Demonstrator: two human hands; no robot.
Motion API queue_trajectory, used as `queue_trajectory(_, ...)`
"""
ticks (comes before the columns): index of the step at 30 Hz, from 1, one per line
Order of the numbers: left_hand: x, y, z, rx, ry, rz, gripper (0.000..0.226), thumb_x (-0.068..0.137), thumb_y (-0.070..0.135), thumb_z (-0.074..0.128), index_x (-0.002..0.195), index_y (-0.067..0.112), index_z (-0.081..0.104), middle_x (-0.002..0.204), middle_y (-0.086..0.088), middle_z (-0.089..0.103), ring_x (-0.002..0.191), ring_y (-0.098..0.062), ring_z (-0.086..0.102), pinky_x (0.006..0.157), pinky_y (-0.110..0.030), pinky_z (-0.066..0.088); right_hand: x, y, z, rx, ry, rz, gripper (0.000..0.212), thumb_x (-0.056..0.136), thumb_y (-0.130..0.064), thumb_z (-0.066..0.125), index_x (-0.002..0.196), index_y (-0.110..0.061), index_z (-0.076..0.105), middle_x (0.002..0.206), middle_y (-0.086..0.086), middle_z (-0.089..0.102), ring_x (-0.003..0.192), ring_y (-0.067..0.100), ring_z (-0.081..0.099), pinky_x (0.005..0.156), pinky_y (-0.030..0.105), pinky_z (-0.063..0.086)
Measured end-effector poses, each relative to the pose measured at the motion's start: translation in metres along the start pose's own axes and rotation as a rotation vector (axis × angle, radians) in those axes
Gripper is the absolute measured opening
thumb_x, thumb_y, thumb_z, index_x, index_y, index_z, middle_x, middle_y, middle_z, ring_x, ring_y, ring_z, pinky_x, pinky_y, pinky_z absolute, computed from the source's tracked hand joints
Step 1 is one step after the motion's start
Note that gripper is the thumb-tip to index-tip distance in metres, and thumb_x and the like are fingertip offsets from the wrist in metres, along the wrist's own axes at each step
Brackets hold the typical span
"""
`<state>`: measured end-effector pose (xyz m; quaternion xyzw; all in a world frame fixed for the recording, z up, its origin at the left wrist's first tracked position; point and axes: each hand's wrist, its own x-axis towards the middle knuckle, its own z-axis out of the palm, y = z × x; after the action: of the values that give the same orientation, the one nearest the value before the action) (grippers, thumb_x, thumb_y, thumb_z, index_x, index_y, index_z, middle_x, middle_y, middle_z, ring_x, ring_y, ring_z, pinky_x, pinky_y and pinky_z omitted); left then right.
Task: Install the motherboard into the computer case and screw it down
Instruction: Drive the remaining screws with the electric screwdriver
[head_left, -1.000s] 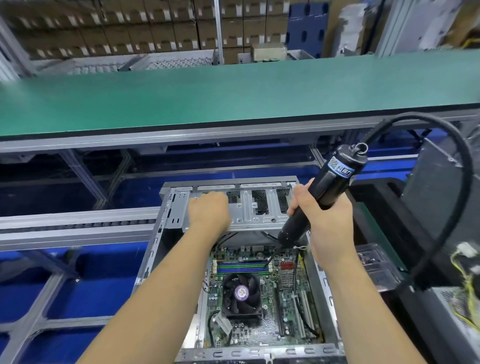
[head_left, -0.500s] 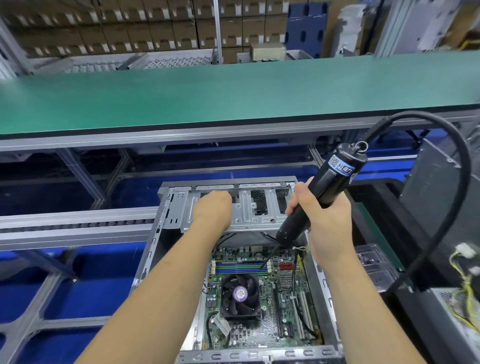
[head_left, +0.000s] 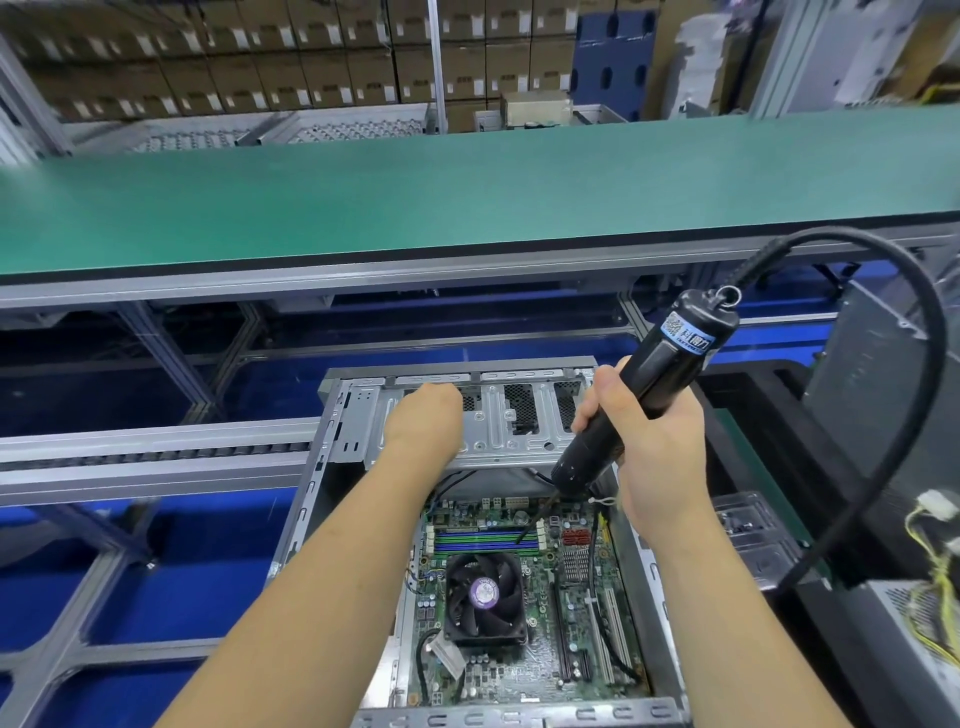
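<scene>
Motherboard (head_left: 524, 587) lies flat inside the open computer case (head_left: 358, 431). Our right hand (head_left: 644, 447) grips the electric screwdriver (head_left: 639, 395), bit tilted over the board's far edge. Left hand (head_left: 426, 421) rests on the drive cage; fingers hidden, can't tell their state.

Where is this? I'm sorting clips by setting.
Probably a PC assembly line in a factory: a long green bench, stacked cartons behind it, and a corded driver held over an open case.
</scene>
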<state>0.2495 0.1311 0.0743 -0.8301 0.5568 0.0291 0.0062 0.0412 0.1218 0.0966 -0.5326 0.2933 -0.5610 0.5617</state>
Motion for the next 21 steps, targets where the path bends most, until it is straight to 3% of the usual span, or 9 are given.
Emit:
queue_trajectory(4, 0.000, -0.001, 0.000, 0.000, -0.036, 0.021, 0.024, 0.085, -0.012, 0.046, 0.073, 0.008, 0.043, 0.081, -0.008, 0.051, 0.072, -0.027, 0.054, 0.064, -0.034, 0.045, -0.002, -0.002, 0.000, 0.002, -0.007, -0.007, 0.047, 0.067, -0.069, 0.082, 0.080, -0.027, 0.063, 0.070, 0.005, 0.063, 0.067, 0.026, 0.059, 0.077, 0.046, 0.050)
queue_trajectory(12, -0.001, -0.004, 0.001, -0.018, -0.037, 0.028, 0.030, 0.083, -0.013, 0.044, 0.071, 0.013, 0.037, 0.074, -0.004, 0.044, 0.066, -0.023, 0.049, 0.061, -0.033, 0.042, -0.004, -0.007, 0.000, 0.013, -0.008, -0.017, 0.041, 0.068, -0.068, 0.083, 0.079, -0.032, 0.065, 0.071, 0.004, 0.063, 0.067, 0.025, 0.060, 0.075, 0.044, 0.051)
queue_trajectory(18, -0.005, -0.014, 0.004, -0.111, 0.062, -0.013, 0.021, 0.088, -0.006, 0.043, 0.093, 0.010, 0.056, 0.097, -0.011, 0.060, 0.081, -0.030, 0.055, 0.068, -0.037, 0.046, -0.004, -0.008, 0.001, 0.027, 0.011, -0.027, 0.038, 0.069, -0.067, 0.082, 0.078, -0.034, 0.065, 0.070, 0.004, 0.063, 0.066, 0.027, 0.059, 0.072, 0.042, 0.051)
queue_trajectory(21, -0.008, -0.010, -0.001, -0.232, 0.191, 0.020, 0.016, 0.092, 0.000, 0.047, 0.095, 0.011, 0.059, 0.099, -0.006, 0.059, 0.083, -0.026, 0.054, 0.070, -0.037, 0.045, -0.005, -0.008, 0.000, 0.040, 0.028, -0.019, 0.038, 0.068, -0.067, 0.083, 0.078, -0.035, 0.065, 0.070, 0.005, 0.063, 0.067, 0.028, 0.059, 0.073, 0.045, 0.052)
